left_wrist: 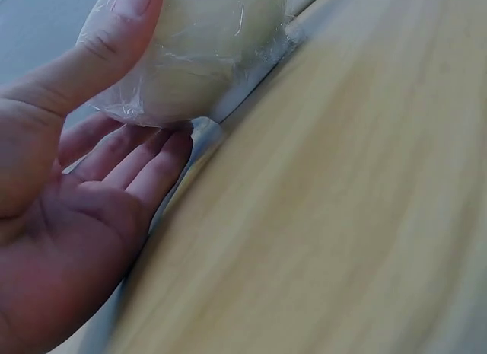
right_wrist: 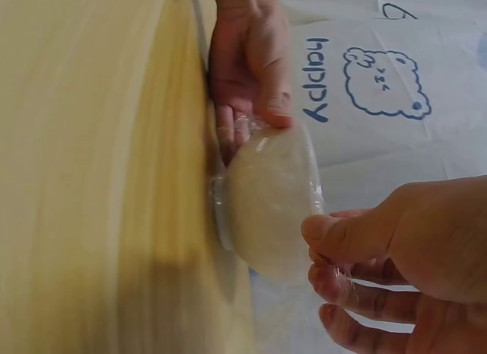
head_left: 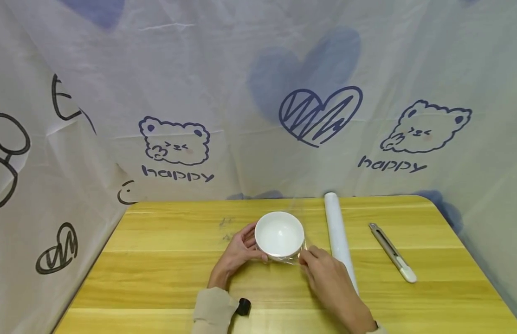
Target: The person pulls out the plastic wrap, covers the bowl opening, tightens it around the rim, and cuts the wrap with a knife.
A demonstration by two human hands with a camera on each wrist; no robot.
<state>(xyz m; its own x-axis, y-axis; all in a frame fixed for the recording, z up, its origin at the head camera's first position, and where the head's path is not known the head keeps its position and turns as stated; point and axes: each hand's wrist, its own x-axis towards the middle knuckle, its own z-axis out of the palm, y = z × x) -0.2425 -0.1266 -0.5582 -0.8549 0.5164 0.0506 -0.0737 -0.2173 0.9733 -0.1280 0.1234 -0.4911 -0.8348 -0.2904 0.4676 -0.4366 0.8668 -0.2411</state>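
Observation:
A white bowl (head_left: 279, 234) stands near the middle of the table, with clear cling film (head_left: 288, 260) drawn round its outside. My left hand (head_left: 240, 250) holds the bowl from its left side, thumb on the near wall and fingers behind. In the left wrist view the film lies wrinkled over the bowl (left_wrist: 213, 61), against the left thumb. On the bowl's right, my right hand (head_left: 327, 280) pinches a piece of film at the rim. The right wrist view shows that right hand (right_wrist: 403, 255) with thumb and forefinger together at the edge of the bowl (right_wrist: 266, 202).
A long white roll (head_left: 337, 227) lies just right of the bowl, partly behind the right hand. Farther right rests a utility knife (head_left: 392, 253) with a grey and white handle. A printed cloth (head_left: 242, 139) hangs along the table's back edge and sides.

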